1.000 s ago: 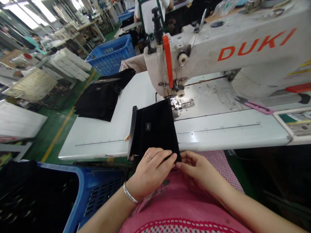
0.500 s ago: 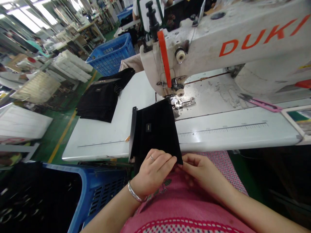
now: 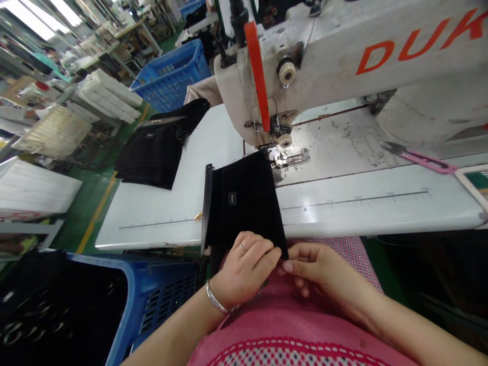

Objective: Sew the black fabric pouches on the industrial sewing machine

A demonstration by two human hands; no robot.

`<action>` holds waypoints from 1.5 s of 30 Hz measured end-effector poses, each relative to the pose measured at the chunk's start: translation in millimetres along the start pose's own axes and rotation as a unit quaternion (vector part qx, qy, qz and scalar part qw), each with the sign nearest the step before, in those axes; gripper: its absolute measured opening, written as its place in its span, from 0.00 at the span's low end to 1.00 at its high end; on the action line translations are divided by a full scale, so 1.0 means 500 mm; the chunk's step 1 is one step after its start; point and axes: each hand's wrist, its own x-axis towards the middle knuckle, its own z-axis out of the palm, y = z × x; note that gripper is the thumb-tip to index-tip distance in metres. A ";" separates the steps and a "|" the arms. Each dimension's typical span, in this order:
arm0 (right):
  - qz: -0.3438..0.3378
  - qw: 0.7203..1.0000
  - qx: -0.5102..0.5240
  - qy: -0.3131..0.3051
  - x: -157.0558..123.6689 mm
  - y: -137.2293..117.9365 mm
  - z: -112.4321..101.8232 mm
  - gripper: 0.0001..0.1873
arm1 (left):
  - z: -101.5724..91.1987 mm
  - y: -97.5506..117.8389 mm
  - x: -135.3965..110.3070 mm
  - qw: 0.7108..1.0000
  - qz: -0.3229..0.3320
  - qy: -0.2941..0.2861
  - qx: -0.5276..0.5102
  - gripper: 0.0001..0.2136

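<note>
A black fabric pouch (image 3: 247,203) with a small label lies across the table's front edge, its far corner under the sewing machine's needle area (image 3: 271,150). A dark strip runs along its left side, with a gold zipper pull (image 3: 198,216) beside it. My left hand (image 3: 247,267), wearing a ring and a bracelet, is closed over the pouch's near edge, fingers curled. Close by, my right hand (image 3: 314,264) pinches the near right corner between thumb and fingers. The fingertips of both hands almost meet there. What lies beneath the left palm is hidden.
Behind the pouch stands the sewing machine (image 3: 343,61). Pink-handled thread snips (image 3: 423,157) lie to the right on the table (image 3: 152,211). Stacked black pouches (image 3: 152,152) rest at the left. A blue crate (image 3: 133,274) of black items stands lower left, another blue crate (image 3: 171,76) behind.
The camera view has shifted slightly, and the machine appears a little larger and higher. My right fingers have shifted slightly at the corner; both hands keep hold. The pouch has hardly moved.
</note>
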 end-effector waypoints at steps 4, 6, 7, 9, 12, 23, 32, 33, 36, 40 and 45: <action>-0.230 0.913 -0.311 0.129 -0.013 -0.003 -0.019 0.04 | 0.007 -0.001 -0.003 0.999 -0.014 0.024 -0.030 0.10; -0.395 0.777 -0.460 0.167 -0.012 -0.006 -0.030 0.03 | 0.005 0.002 -0.002 0.999 -0.021 0.019 -0.036 0.10; -0.457 0.710 -0.510 0.163 -0.011 -0.009 -0.035 0.06 | 0.003 0.003 -0.001 0.999 -0.023 0.012 -0.037 0.10; -0.531 0.613 -0.569 0.133 -0.009 -0.016 -0.044 0.11 | -0.004 0.008 0.005 0.999 -0.021 -0.006 -0.035 0.09; -0.566 0.568 -0.589 0.104 -0.010 -0.028 -0.051 0.12 | -0.015 0.012 0.019 0.999 -0.029 -0.032 0.007 0.12; -0.591 0.530 -0.602 0.088 0.004 -0.055 -0.047 0.13 | -0.014 -0.020 0.047 0.979 -0.042 -0.163 0.112 0.26; -0.562 0.539 -0.622 0.080 0.032 -0.112 -0.052 0.14 | -0.011 -0.063 0.044 0.998 -0.011 -0.012 -0.067 0.09; -0.554 0.543 -0.626 0.079 0.035 -0.114 -0.055 0.14 | -0.011 -0.069 0.048 0.997 -0.009 -0.008 -0.078 0.09; -0.543 0.547 -0.632 0.080 0.045 -0.118 -0.061 0.14 | -0.019 -0.086 0.068 0.996 -0.005 -0.003 -0.094 0.09; -0.523 0.550 -0.646 0.082 0.057 -0.126 -0.072 0.16 | -0.029 -0.112 0.096 0.996 0.012 -0.018 -0.084 0.10; -0.487 0.560 -0.665 0.081 0.075 -0.146 -0.085 0.18 | -0.031 -0.150 0.122 0.997 0.032 -0.054 -0.045 0.11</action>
